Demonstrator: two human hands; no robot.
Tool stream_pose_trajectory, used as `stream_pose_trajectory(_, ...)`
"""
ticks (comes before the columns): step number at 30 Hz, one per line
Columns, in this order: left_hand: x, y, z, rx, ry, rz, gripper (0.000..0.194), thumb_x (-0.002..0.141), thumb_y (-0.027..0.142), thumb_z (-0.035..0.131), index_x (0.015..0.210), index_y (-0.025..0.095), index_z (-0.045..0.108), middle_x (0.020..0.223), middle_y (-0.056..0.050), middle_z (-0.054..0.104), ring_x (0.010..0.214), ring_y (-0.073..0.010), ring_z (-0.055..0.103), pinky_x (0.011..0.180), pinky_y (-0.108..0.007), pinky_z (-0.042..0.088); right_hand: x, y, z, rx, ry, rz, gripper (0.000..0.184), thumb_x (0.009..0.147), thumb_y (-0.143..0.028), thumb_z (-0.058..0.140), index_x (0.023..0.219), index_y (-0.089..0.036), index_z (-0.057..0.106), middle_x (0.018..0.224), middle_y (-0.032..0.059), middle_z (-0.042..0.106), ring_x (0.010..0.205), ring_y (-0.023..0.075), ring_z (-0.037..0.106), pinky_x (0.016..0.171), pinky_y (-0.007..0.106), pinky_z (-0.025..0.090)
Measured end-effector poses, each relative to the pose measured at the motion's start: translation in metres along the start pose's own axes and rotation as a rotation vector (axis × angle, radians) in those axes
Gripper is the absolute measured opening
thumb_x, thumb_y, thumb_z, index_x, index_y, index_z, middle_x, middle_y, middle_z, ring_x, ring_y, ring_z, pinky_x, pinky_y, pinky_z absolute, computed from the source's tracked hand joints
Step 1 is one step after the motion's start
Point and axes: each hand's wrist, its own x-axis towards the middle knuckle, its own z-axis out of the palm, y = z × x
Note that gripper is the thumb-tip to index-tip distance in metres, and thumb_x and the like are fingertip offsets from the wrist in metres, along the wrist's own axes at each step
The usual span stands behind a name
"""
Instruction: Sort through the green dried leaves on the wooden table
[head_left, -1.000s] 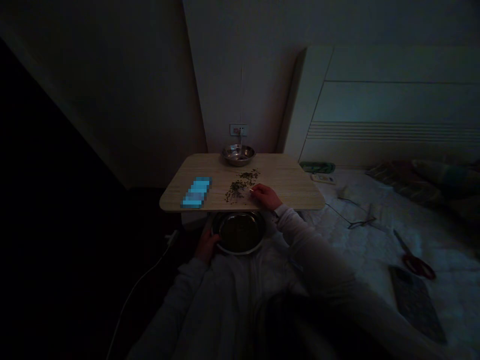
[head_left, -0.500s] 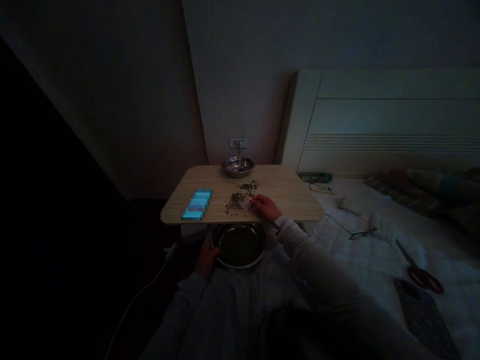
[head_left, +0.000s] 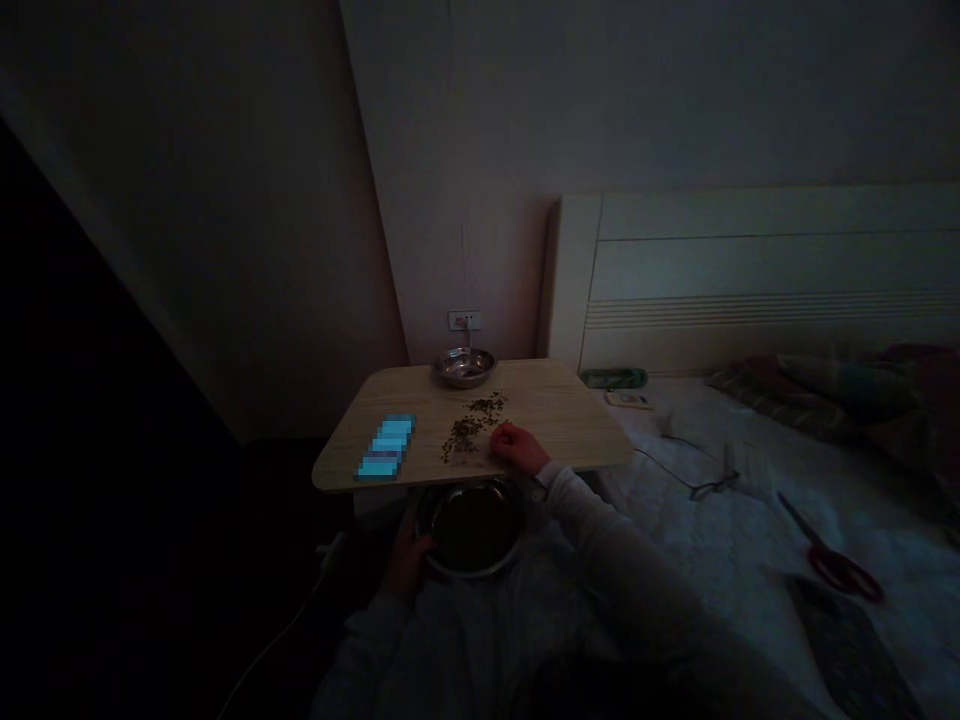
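Steel basin (head_left: 474, 573) sits closest, in the person's lap, its inside too dark to show what it holds. The left hand (head_left: 409, 565) curls around its rim at 8 o'clock. Beyond the basin at 12 o'clock, the right hand (head_left: 517, 447) rests on the pale wood counter (head_left: 559, 415), fingers narrowly bunched, too dim to tell whether they pinch anything. At the hand's 10 o'clock, just beside the fingertips, lie small dark green bits (head_left: 469, 432) in two loose patches. A good many remain out on the counter; whether any lie in the basin cannot be told. Farther left sits a blurred blue phone (head_left: 385, 447). At the counter's far edge, a small steel bowl (head_left: 463, 380) stands below a wall socket (head_left: 463, 320). Red-handled scissors (head_left: 836, 572) lie on the mattress (head_left: 720, 530) at 3 o'clock.
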Motion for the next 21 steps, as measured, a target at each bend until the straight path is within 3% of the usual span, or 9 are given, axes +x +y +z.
stream_pose_trajectory(9,0.002,0.0,0.004,-0.005,-0.003,0.0,0.03,0.043,0.028,0.064,0.071,0.019,0.067,0.069,-0.008,0.07,0.077,-0.0298,0.069,0.054,-0.031,0.049,-0.003,-0.004,0.003,-0.101,-0.013,-0.015,0.01,0.058,-0.01,0.059,0.06,-0.019,0.054,0.056,-0.0062,0.053,0.058,0.0106,0.048,0.063,0.024,0.04)
stream_pose_trajectory(16,0.002,0.001,0.004,0.006,0.008,-0.005,0.023,0.043,0.03,0.062,0.063,0.021,0.06,0.054,-0.001,0.061,0.049,-0.018,0.056,0.043,-0.027,0.04,0.001,0.001,0.004,-0.156,0.017,-0.033,0.008,0.062,-0.013,0.061,0.066,-0.018,0.056,0.059,-0.0059,0.051,0.061,0.0113,0.047,0.064,0.025,0.038)
stream_pose_trajectory(21,0.004,0.0,0.004,0.004,0.019,-0.009,0.022,0.043,0.028,0.062,0.063,0.022,0.056,0.051,0.001,0.057,0.044,-0.0149,0.05,0.038,-0.025,0.033,0.006,0.009,0.004,-0.157,0.053,-0.076,0.008,0.062,-0.016,0.062,0.067,-0.018,0.056,0.059,-0.0058,0.051,0.062,0.011,0.046,0.063,0.024,0.037)
